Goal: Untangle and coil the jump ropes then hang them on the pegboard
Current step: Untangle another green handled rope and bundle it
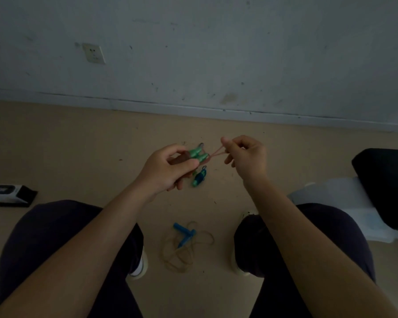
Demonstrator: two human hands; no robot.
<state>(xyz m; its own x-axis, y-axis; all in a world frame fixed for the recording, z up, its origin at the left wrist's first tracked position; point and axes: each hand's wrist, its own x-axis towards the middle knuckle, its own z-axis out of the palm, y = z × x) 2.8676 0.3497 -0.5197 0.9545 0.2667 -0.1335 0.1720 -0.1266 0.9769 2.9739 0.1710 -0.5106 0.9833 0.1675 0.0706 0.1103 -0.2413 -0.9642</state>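
My left hand (pixel 168 169) grips a green-handled jump rope (pixel 197 153), both green handles side by side with its reddish cord wound around them. My right hand (pixel 246 154) pinches a loop of that cord (pixel 217 151), stretched taut from the handles. On the floor below lies a small coiled jump rope with green and blue parts (pixel 200 177). Nearer to me, between my knees, a jump rope with blue handles (pixel 184 234) lies with its tan cord (pixel 189 249) in loose loops. No pegboard is in view.
A grey wall with a socket (pixel 93 53) rises beyond the tan floor. A black-and-white box (pixel 9 194) lies at the left. A black cushion on a white base (pixel 381 187) stands at the right. My knees (pixel 55 237) flank the floor ropes.
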